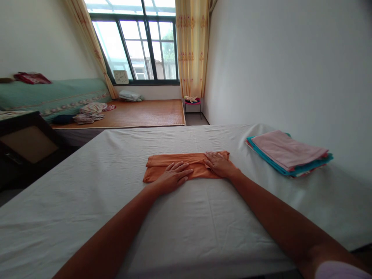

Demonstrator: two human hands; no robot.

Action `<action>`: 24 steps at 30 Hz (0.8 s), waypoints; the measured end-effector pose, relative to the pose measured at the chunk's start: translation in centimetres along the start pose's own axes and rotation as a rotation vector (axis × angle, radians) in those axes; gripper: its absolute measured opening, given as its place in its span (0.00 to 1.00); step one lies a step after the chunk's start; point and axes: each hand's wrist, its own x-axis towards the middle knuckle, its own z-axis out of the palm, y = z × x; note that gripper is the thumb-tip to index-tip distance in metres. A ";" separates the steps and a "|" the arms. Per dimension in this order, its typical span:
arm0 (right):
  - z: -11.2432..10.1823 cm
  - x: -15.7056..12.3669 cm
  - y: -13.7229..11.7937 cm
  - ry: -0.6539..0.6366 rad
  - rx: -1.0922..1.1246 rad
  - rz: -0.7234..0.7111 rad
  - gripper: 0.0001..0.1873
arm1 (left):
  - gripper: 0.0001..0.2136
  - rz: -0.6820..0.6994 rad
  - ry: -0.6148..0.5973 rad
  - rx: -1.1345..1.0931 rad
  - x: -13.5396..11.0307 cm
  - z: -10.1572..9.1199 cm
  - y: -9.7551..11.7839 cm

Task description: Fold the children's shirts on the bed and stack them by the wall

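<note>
An orange piece of clothing (162,170), folded into a long flat strip, lies across the white sheet (171,240) in front of me. My left hand (173,176) rests flat on its near edge, left of the middle, fingers stretched out. On the right end lies my right hand (219,164), palm down with its fingers extended. Parts of the cloth are covered by both hands, so I cannot tell what kind of garment it is.
A stack of folded cloths (290,149), pink on top, sits at the right by the wall. Beyond the sheet are a bed with a brown mat (145,112), a clothes pile (91,112), a small stool (193,102) and a dark cabinet (29,143) at left.
</note>
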 end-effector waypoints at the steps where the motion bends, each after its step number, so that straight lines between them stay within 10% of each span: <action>1: 0.0 0.0 0.5 0.000 -0.010 0.017 0.31 | 0.24 -0.015 0.003 -0.007 -0.1 0.0 -0.1; 24: -0.2 -0.4 3.2 0.009 0.006 0.232 0.31 | 0.28 -0.859 0.188 0.224 -2.9 -0.7 -8.1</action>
